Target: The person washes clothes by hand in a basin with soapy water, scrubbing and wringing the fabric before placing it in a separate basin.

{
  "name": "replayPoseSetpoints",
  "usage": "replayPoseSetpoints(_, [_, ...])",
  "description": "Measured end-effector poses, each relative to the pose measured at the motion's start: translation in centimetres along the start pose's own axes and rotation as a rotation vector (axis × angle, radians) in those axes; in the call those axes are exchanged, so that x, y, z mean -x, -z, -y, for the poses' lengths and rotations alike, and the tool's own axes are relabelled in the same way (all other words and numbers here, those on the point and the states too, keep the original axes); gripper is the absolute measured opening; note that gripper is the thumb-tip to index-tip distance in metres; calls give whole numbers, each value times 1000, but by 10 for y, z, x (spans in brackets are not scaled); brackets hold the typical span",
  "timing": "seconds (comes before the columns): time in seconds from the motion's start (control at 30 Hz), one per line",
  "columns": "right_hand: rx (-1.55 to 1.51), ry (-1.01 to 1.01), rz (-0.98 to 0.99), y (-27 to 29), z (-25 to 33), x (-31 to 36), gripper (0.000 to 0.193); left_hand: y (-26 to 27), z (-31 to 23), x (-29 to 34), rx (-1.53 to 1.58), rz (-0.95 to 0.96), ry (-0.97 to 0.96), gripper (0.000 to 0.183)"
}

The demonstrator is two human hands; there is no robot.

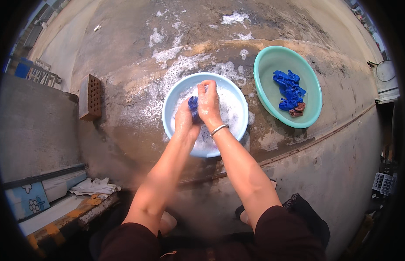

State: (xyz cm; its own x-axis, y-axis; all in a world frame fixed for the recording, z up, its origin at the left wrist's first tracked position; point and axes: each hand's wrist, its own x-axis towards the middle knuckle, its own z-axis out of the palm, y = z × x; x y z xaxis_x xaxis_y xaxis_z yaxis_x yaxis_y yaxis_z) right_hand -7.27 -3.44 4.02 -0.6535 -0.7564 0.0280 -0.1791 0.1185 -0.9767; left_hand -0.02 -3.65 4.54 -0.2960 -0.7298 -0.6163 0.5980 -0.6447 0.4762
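Between my two hands is a wet, bunched dark blue cloth, held over a light blue basin of white suds. My left hand closes on the cloth from the left. From the right, my right hand presses against it with fingers curled, and a silver bangle circles that wrist. Most of the cloth is hidden by the palms and fingers. To the right stands a green basin with a crumpled bright blue cloth and a small reddish-brown cloth in it.
Foam and water spread over the concrete beyond the basins. A perforated brick stands at the left, near a grey wall. A whitish rag lies at the lower left. A white crate is at the far right edge.
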Motion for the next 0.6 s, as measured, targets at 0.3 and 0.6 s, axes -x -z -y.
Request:
replayPoseSetpoints(0.3, [21, -141, 138, 12, -17, -7, 32, 7, 21, -5, -111, -195, -84, 12])
replayPoseSetpoints(0.6, [12, -247, 200, 16, -22, -7, 39, 12, 18, -2, -348, -219, -103, 11])
